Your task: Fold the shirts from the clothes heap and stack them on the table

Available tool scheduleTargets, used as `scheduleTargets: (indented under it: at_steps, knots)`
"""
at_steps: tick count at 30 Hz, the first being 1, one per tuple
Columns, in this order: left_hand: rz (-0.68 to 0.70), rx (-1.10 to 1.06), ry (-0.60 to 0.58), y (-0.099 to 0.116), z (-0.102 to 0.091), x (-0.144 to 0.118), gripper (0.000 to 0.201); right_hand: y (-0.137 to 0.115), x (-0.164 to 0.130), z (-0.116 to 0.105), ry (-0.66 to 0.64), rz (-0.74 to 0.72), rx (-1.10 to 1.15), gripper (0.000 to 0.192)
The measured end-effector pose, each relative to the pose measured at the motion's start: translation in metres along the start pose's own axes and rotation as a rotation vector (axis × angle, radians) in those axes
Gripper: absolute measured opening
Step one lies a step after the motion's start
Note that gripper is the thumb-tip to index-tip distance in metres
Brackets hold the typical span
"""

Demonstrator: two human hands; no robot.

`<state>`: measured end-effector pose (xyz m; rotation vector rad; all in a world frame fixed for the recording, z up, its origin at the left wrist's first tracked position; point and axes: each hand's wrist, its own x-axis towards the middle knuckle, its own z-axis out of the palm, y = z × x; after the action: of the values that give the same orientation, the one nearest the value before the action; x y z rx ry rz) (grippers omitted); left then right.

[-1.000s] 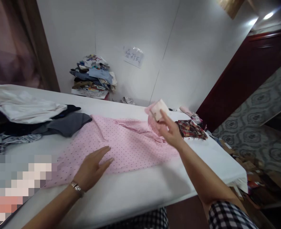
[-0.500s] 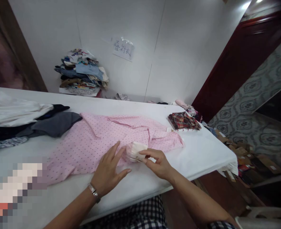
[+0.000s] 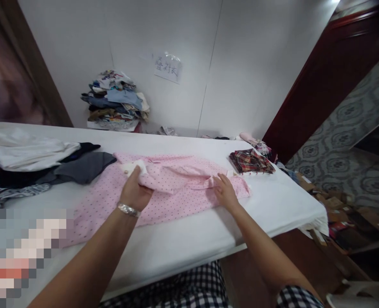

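A pink dotted shirt lies spread on the white-covered table, its body to the left and its collar end to the right. My left hand is closed on the white buttoned cuff of one sleeve, held over the shirt's body. That sleeve runs rightward across the shirt. At the shoulder end, my right hand has its fingers bent together on the pink cloth; the fingertips are partly hidden by folds.
On the left lie a white garment and a dark grey one. A folded plaid shirt sits at the right back. Behind the table stands a tall clothes pile. Boxes lie beyond the right edge.
The white cuff has passed from my right hand to my left and moved left and back over the shirt. My right hand has moved right, onto the shoulder cloth.
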<state>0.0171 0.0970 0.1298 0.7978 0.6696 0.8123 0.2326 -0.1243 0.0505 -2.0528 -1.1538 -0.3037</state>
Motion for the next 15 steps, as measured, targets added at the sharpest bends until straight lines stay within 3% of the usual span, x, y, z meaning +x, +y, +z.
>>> scheduleTargets:
  at_steps: [3,9,12,15]
  knots:
    - [-0.111,-0.339,0.078,-0.005,-0.012,0.001,0.02,0.036,-0.001,0.006,-0.062,0.026,-0.241,0.049]
    - [-0.203,-0.306,0.161,-0.019,-0.045,-0.01,0.025,0.061,0.001,0.009,-0.074,0.045,-0.272,0.033]
    - [-0.2,-0.308,0.107,-0.009,-0.043,-0.012,0.025,0.065,0.015,0.0,-0.01,0.044,-0.148,0.029]
    - [-0.114,-0.309,0.008,0.011,-0.024,-0.014,0.027,0.067,0.03,-0.017,0.118,0.073,-0.084,0.032]
